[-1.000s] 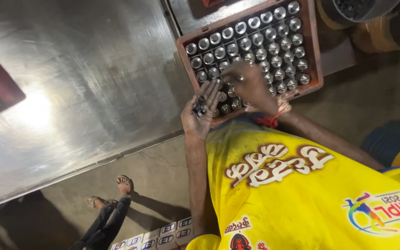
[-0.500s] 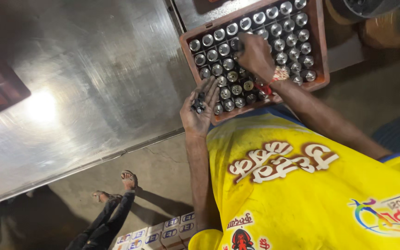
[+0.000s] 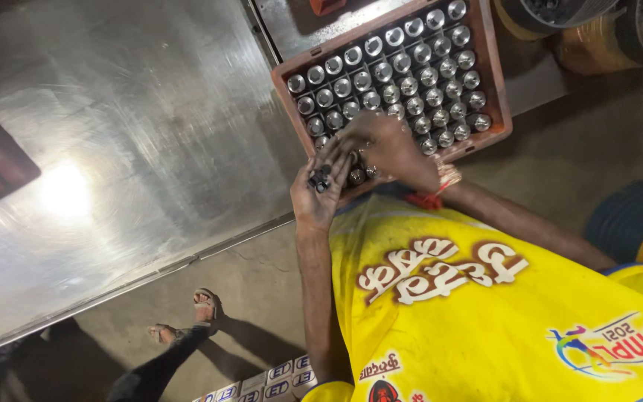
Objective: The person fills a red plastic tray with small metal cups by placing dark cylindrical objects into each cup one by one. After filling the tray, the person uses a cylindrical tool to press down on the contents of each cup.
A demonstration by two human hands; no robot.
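Observation:
My left hand [image 3: 318, 195] is cupped palm up at the near edge of a reddish-brown tray [image 3: 494, 78]. It holds a few small dark metal pieces [image 3: 320, 179]. My right hand [image 3: 387, 146], with a red thread at its wrist, lies over the tray's near corner. Its fingers touch my left fingertips and the closest pieces. The tray is filled with rows of several shiny metal cylinders [image 3: 403, 71] standing upright. I cannot see what is under my right fingers.
The tray sits on a big shiny steel table [image 3: 113, 149] with a bright glare spot. Round containers [image 3: 597, 33] stand beyond the tray. Another person's sandalled feet [image 3: 187, 320] are on the concrete floor, beside small printed boxes [image 3: 262, 383].
My right hand has drawn back from the tray's middle rows to its near corner, meeting my left hand. My left hand stays cupped with the dark pieces.

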